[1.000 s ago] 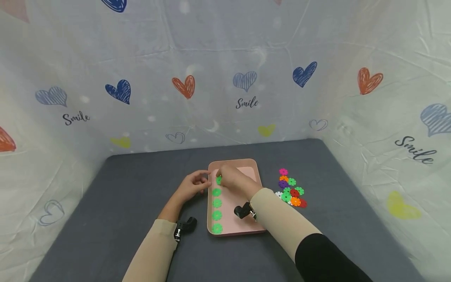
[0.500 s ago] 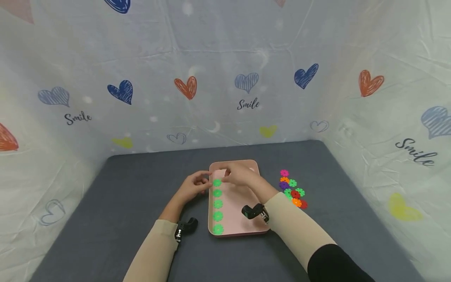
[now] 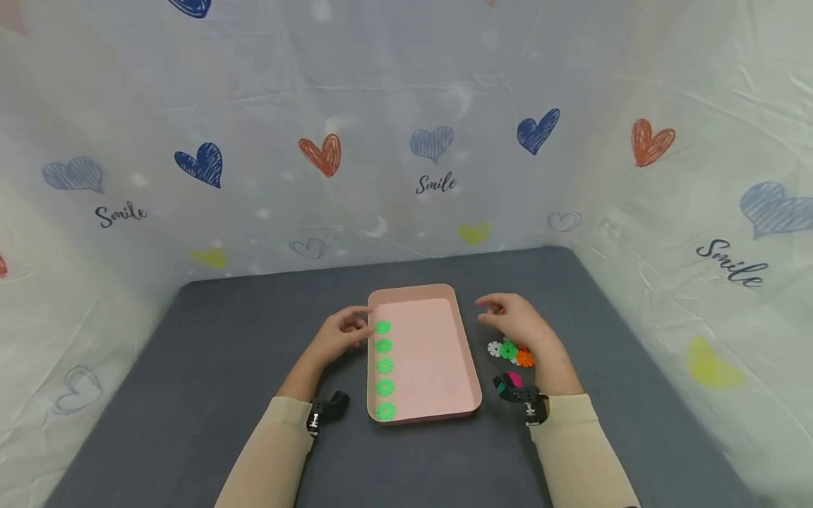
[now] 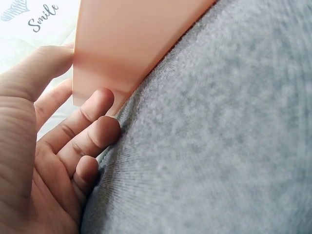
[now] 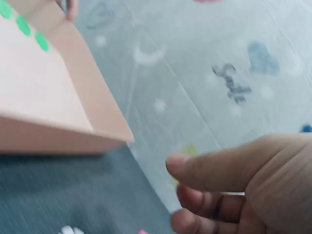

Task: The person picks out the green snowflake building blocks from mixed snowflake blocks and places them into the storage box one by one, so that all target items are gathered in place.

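A pink rectangular tray lies on the dark grey table, with a column of several green flower-shaped plastic discs along its left side. My left hand touches the tray's left wall near the far end; in the left wrist view its thumb and a finger meet the edge and the other fingers bend loosely. To the tray's right, my right hand hovers above the loose pile of coloured discs, hiding part of it. Its thumb and fingers are apart, and nothing shows between them in the right wrist view.
A pink disc shows beside the black right wrist camera. The left wrist camera sits close to the tray's left side. A white curtain printed with hearts hangs behind the table and along both sides.
My right hand has let go of the uppermost green disc in the column and moved right, out of the tray to the loose discs. My left hand stays at the tray's left wall.
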Available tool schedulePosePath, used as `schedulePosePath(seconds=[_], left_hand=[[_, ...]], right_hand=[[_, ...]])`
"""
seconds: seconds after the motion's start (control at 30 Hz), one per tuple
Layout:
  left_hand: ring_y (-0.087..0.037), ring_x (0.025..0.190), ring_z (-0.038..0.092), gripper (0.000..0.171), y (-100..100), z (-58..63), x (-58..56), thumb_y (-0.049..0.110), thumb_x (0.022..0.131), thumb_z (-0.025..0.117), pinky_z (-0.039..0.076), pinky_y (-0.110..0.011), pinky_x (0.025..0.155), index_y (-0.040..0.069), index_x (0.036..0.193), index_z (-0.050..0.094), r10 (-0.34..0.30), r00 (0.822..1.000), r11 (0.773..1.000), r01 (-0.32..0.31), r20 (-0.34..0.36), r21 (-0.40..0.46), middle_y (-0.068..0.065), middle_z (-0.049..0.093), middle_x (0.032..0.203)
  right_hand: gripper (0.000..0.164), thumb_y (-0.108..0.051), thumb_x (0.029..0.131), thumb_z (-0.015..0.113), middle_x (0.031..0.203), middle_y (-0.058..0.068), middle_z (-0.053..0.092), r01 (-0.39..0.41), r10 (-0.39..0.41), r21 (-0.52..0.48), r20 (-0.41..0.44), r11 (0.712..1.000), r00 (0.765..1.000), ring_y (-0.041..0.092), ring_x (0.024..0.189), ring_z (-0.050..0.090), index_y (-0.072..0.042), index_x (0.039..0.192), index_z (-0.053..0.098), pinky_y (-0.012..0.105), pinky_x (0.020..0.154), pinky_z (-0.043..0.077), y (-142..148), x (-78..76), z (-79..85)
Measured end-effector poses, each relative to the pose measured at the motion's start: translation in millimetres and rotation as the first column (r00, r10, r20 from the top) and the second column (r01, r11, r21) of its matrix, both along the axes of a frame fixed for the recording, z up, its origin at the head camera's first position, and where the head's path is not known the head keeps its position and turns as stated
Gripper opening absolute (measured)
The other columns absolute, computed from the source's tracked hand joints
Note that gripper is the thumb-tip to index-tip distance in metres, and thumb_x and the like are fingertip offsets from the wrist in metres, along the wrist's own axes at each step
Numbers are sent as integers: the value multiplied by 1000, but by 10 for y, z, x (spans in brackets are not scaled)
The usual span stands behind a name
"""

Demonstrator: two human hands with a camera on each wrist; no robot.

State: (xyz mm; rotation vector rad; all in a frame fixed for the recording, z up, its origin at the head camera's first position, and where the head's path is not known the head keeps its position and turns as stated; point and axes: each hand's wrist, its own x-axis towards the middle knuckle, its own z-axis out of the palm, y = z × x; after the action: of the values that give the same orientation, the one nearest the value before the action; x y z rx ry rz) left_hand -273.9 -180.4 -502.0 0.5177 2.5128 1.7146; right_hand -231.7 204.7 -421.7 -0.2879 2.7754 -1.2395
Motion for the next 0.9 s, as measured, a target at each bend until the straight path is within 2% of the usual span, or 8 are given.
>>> schedulePosePath(seconds=[0.1,0.23,0.4,0.53,0.63,0.73,0.8,0.9], left_hand=[[-19,63,58,48,-29,-11,13,15,94,78,40,-29,53,2,137,61,8,1000,1000,-8,-3,-1,-8,67,89],[-19,63,59,48,-48,-37,24,17,94,77,41,-29,54,3,138,61,11,1000,1000,-11,6,-13,-6,68,89],[-21,64,60,47,-47,-44,19,15,95,77,42,-29,54,3,138,61,9,1000,1000,-9,2,-13,-8,68,90],[-21,64,59,48,-30,-37,0,16,95,76,41,-29,55,3,138,61,6,1000,1000,-6,-5,-20,-7,68,90],[-20,64,59,48,-13,-14,0,16,95,77,41,-30,55,2,138,60,3,1000,1000,-3,-7,-23,-7,68,90],[-20,64,59,49,-2,10,3,16,94,77,41,-30,55,2,138,61,6,1000,1000,-6,-6,-23,-7,68,90],[-19,64,59,49,-4,18,4,15,94,77,40,-30,55,2,137,61,6,1000,1000,-6,-3,-23,-8,68,90],[-19,64,58,48,-4,17,2,15,94,78,40,-29,54,3,137,62,12,1000,1000,-12,6,-19,-7,68,90]], right_hand=[[37,-15,101,66,90,9,56,92,-92,54,-8,994,996,21,69,49,1,134,64,35,61,42,225,-27,-83],[38,-16,100,67,89,12,56,187,-190,143,8,972,982,22,67,49,3,132,64,36,60,42,437,-42,-238],[41,-28,98,72,90,10,61,253,-261,227,8,941,965,24,74,54,0,127,68,38,66,45,502,-83,-439],[38,-29,95,76,91,12,64,313,-318,229,-19,921,948,28,77,57,1,118,69,41,69,48,495,-98,-493],[31,-25,95,76,92,13,65,355,-353,195,-47,914,935,28,77,58,1,110,67,42,69,48,522,-87,-475],[27,-20,97,74,92,15,67,386,-381,97,-63,917,922,28,76,63,1,112,66,40,67,49,560,-69,-410],[29,-18,100,70,96,17,68,374,-373,-1,-53,928,926,28,80,68,1,121,66,39,70,53,564,-55,-335],[37,-15,104,63,115,23,68,303,-308,-179,-2,936,951,33,95,72,1,138,61,39,82,58,518,-14,-170]])
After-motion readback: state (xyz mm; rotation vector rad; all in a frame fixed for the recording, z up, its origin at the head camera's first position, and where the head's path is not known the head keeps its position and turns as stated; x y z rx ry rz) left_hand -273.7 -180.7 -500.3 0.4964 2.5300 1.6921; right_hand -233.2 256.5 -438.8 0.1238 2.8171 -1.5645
